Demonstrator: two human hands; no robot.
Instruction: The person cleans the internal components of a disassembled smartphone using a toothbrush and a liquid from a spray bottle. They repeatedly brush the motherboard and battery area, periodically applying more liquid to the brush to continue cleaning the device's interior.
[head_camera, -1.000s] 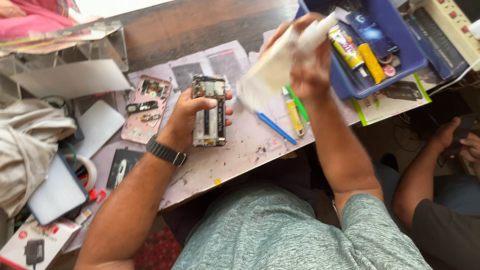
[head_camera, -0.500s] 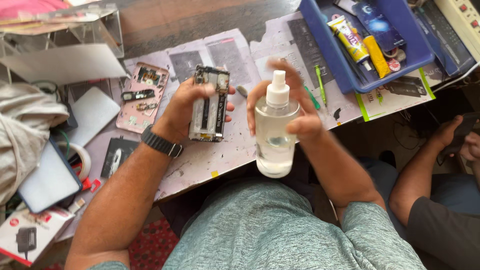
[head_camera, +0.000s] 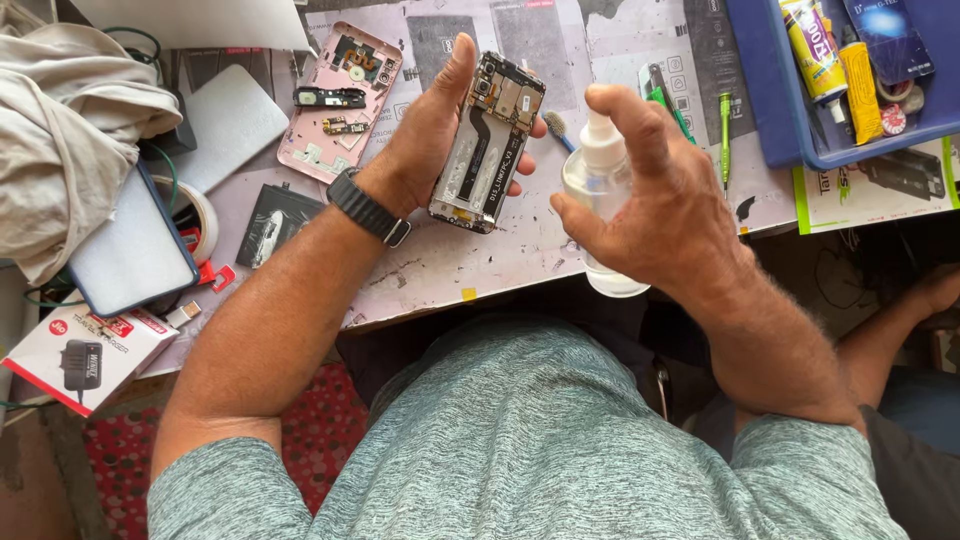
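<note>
Left hand (head_camera: 425, 140) gripping one opened phone (head_camera: 487, 142), right hand (head_camera: 655, 205) clutching one spray bottle (head_camera: 597, 185)

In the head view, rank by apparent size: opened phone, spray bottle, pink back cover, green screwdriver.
1. Pink back cover and opened phone: alike; the phone is held nearer the camera.
2. Spray bottle, partly hidden by the right hand.
3. Green screwdriver.

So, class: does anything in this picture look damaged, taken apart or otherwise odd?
Yes. The phone in the left hand has no back cover, so its inner parts show. A pink back shell lies apart on the stained table.
</note>
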